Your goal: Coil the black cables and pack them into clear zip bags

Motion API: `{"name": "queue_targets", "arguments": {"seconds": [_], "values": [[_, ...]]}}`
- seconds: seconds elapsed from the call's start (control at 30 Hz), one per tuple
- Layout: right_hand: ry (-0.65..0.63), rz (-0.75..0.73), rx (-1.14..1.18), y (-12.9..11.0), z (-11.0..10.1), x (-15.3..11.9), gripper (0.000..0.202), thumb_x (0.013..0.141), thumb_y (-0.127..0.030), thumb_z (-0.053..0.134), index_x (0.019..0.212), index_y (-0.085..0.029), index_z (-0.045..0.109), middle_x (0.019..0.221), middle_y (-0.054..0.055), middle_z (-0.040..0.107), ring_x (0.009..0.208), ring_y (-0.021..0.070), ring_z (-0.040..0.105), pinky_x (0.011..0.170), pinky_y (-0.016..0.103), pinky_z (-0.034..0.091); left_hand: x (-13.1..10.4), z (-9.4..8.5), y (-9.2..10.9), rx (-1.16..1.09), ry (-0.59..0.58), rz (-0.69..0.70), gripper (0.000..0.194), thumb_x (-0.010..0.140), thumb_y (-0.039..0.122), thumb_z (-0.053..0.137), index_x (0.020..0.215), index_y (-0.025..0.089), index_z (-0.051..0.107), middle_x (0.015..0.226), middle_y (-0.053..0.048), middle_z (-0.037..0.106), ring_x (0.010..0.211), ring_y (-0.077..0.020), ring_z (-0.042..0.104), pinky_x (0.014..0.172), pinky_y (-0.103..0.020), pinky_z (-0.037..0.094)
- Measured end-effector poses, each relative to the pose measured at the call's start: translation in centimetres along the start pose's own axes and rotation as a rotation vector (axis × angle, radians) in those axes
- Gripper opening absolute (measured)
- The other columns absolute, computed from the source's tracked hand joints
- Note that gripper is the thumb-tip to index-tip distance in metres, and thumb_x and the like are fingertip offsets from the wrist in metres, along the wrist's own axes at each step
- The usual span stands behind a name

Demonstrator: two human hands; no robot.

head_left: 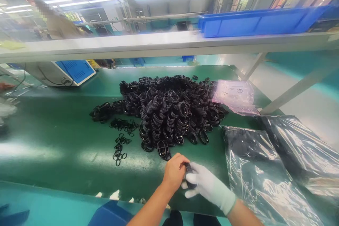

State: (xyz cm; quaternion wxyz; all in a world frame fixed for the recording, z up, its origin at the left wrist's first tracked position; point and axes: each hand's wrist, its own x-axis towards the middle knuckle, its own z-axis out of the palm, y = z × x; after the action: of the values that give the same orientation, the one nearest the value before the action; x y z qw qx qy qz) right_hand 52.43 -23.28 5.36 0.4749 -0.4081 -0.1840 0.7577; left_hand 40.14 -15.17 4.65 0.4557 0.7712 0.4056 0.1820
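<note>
My left hand [174, 171], bare, has its fingers closed on the upper end of a small stack of black oval ring-shaped parts [190, 176]. My right hand [208, 185], in a white glove, wraps around the same stack from the right. Both hands are low over the front of the green table [79, 176]. Just beyond them rises a large heap of similar black oval parts [164, 113], many in neat stacks. One oval part [162, 147] lies at the heap's near edge. Left of the heap are several small thin black rings [120, 148].
On the right lie clear plastic bags [267, 180] with dark contents and a pinkish printed bag [234, 93]. A shelf [119, 47] crosses above the table, carrying a blue bin [254, 23]. A blue-and-grey machine [71, 72] stands back left. Another person [59, 21] is beyond the shelf.
</note>
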Motion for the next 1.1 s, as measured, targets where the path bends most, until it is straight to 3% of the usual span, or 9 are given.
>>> {"name": "queue_targets", "arguments": {"seconds": [0.1, 0.27, 0.4, 0.5, 0.63, 0.8, 0.87, 1.0, 1.1], "values": [[0.053, 0.006, -0.038, 0.3, 0.5, 0.8, 0.034, 0.074, -0.043, 0.063, 0.089, -0.014, 0.054, 0.075, 0.003, 0.056, 0.062, 0.0145, 0.06, 0.049, 0.026, 0.049, -0.2, -0.2, 0.1, 0.009, 0.007, -0.011, 0.034, 0.065, 0.005, 0.04, 0.079, 0.021, 0.066, 0.077, 0.0, 0.057, 0.073, -0.012, 0.054, 0.065, -0.022, 0.04], [0.049, 0.067, -0.06, 0.1, 0.6, 1.4, 0.051, 0.081, -0.062, 0.038, 0.093, -0.014, 0.053, 0.077, 0.007, 0.058, 0.064, 0.016, 0.061, 0.053, 0.031, 0.051, 0.0, -0.3, 0.1, 0.026, 0.017, -0.02, 0.032, 0.063, 0.004, 0.04, 0.075, 0.021, 0.065, 0.074, 0.001, 0.055, 0.071, -0.0124, 0.052, 0.064, -0.023, 0.038], [0.046, 0.0, -0.267, -0.3, 0.4, 1.0, 0.044, 0.074, -0.047, 0.053, 0.106, -0.018, 0.047, 0.097, 0.008, 0.058, 0.082, 0.0185, 0.061, 0.069, 0.038, 0.052, 0.4, -0.7, -0.2, 0.012, -0.003, -0.02, 0.035, 0.063, 0.003, 0.041, 0.082, 0.021, 0.065, 0.08, 0.0, 0.057, 0.071, -0.0115, 0.054, 0.064, -0.022, 0.041], [0.193, -0.041, -0.461, 0.0, -0.3, 1.0, 0.043, 0.073, -0.039, 0.051, 0.11, -0.018, 0.046, 0.101, 0.01, 0.058, 0.085, 0.022, 0.061, 0.073, 0.042, 0.05, 0.5, -2.6, -0.7, 0.039, -0.034, -0.023, 0.036, 0.07, 0.008, 0.046, 0.098, 0.024, 0.062, 0.089, 0.001, 0.059, 0.073, -0.0106, 0.056, 0.066, -0.021, 0.045], [0.521, -0.106, -0.874, 0.8, -1.7, 1.7, 0.053, 0.067, -0.02, 0.053, 0.119, -0.022, 0.045, 0.122, 0.014, 0.045, 0.108, 0.0318, 0.048, 0.091, 0.05, 0.036, 0.7, -6.4, -1.9, 0.562, 0.06, -0.096, 0.039, 0.081, 0.009, 0.037, 0.114, 0.024, 0.052, 0.107, -0.003, 0.056, 0.089, -0.0135, 0.056, 0.075, -0.024, 0.046], [0.663, -0.088, -1.285, 1.9, -2.4, 3.1, 0.057, 0.061, -0.002, 0.053, 0.117, -0.015, 0.054, 0.112, 0.016, 0.052, 0.111, 0.0383, 0.04, 0.094, 0.052, 0.028, 1.8, -8.5, -2.7, 0.824, -0.063, -0.049, 0.076, 0.06, -0.007, 0.049, 0.126, 0.029, 0.042, 0.132, -0.005, 0.041, 0.113, -0.0239, 0.044, 0.089, -0.035, 0.04], [0.669, -0.062, -1.367, 2.2, -2.4, 3.5, 0.059, 0.059, 0.002, 0.052, 0.115, -0.015, 0.056, 0.11, 0.016, 0.054, 0.108, 0.0375, 0.042, 0.092, 0.051, 0.03, 2.2, -8.9, -2.4, 0.861, -0.117, -0.011, 0.074, 0.059, -0.008, 0.051, 0.123, 0.029, 0.046, 0.134, -0.004, 0.04, 0.116, -0.0252, 0.041, 0.095, -0.039, 0.035], [0.67, -0.023, -1.375, 1.8, -2.8, 4.2, 0.056, 0.061, -0.001, 0.052, 0.115, -0.016, 0.055, 0.11, 0.014, 0.054, 0.105, 0.0321, 0.048, 0.089, 0.044, 0.035, 2.0, -8.9, -1.3, 0.88, -0.16, -0.016, 0.046, 0.071, 0.013, 0.055, 0.115, 0.023, 0.05, 0.123, -0.008, 0.049, 0.112, -0.0276, 0.044, 0.093, -0.043, 0.035], [0.653, 0.013, -1.253, 1.3, -3.3, 4.8, 0.045, 0.068, -0.016, 0.053, 0.114, -0.016, 0.053, 0.106, 0.011, 0.057, 0.096, 0.024, 0.056, 0.082, 0.034, 0.043, 1.0, -6.6, -0.6, 0.854, -0.202, -0.1, 0.04, 0.073, 0.035, 0.056, 0.109, 0.019, 0.052, 0.108, -0.011, 0.058, 0.1, -0.0305, 0.054, 0.083, -0.044, 0.042]]}}
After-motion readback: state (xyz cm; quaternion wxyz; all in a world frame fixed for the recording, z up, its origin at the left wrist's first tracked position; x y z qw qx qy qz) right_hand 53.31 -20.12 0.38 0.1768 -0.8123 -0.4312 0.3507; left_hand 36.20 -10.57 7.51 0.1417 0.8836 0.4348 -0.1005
